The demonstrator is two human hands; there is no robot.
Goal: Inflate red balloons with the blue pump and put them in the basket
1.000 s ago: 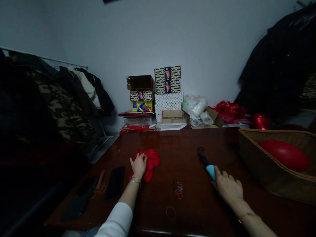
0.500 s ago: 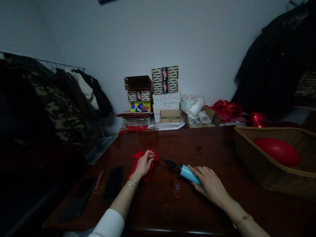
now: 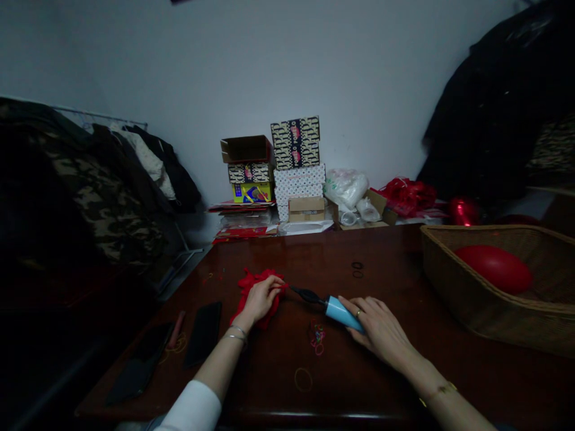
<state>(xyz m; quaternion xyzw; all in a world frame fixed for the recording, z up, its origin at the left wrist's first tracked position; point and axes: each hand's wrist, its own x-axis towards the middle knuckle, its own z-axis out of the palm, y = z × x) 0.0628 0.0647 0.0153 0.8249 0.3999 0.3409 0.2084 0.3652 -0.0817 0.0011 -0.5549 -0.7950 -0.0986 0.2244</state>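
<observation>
My left hand (image 3: pixel 260 299) is closed in a pinch on the neck of a limp red balloon (image 3: pixel 284 286), above a heap of flat red balloons (image 3: pixel 248 282). My right hand (image 3: pixel 380 328) wraps round the blue barrel of a balloon pump (image 3: pixel 341 312). The pump's black nozzle (image 3: pixel 308 294) points left, and its thin tip is at the mouth of the pinched balloon. How far the tip goes in I cannot tell. Small coloured rubber bands (image 3: pixel 318 338) lie just below the pump.
A wicker basket (image 3: pixel 471 308) holding an inflated red balloon (image 3: pixel 493 268) stands at the right. Two dark phones (image 3: pixel 203 334) lie at the left. A yellow band (image 3: pixel 303 379) is near the front edge, black rings (image 3: pixel 357 267) farther back. Stacked boxes (image 3: pixel 296 143) stand behind the table.
The gap between the pump tip and the pinched red balloon has closed; the tip now meets the balloon's mouth. The whole view has shifted slightly.
</observation>
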